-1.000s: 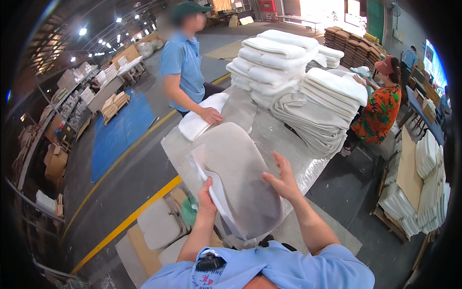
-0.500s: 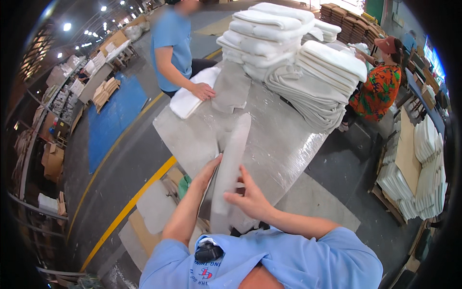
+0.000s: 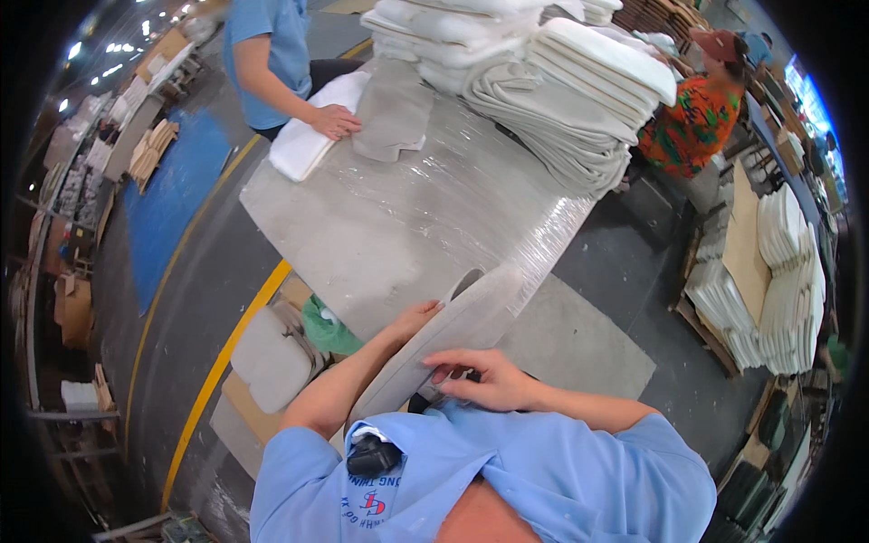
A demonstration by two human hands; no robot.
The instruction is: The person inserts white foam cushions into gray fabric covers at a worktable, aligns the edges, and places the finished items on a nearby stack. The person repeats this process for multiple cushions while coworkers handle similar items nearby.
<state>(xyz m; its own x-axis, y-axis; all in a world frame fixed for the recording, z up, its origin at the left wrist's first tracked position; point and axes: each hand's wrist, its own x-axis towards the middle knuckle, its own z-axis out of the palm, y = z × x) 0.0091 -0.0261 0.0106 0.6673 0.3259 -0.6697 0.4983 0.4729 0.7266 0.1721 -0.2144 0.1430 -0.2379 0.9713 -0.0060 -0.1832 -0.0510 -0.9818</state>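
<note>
A long, light-grey fabric cushion cover (image 3: 444, 335) stands slanted against my body, its far end curling around a dark opening. My left hand (image 3: 415, 321) grips its left side, the fingers partly hidden behind the fabric. Close to its right face is my right hand (image 3: 489, 378), thumb and forefinger apart, the forefinger's tip at the fabric. Between those fingers shows something dark that I cannot make out. Beyond lies the plastic-wrapped table (image 3: 362, 235). At its far left, a co-worker's hand (image 3: 335, 122) rests on a white pad (image 3: 308, 145) beside a flat grey cover (image 3: 394, 113).
White folded pads (image 3: 453, 41) and draped grey covers (image 3: 552, 118) are piled on the table's far side. Grey cushions (image 3: 272, 357) and a green bag (image 3: 328, 328) sit low on my left. A loaded pallet (image 3: 756, 271) stands at right, near a seated person (image 3: 692, 122).
The cushion cover has tilted to the right and come closer to my body, with my left hand still on it. My view has shifted, so the table appears farther left and higher.
</note>
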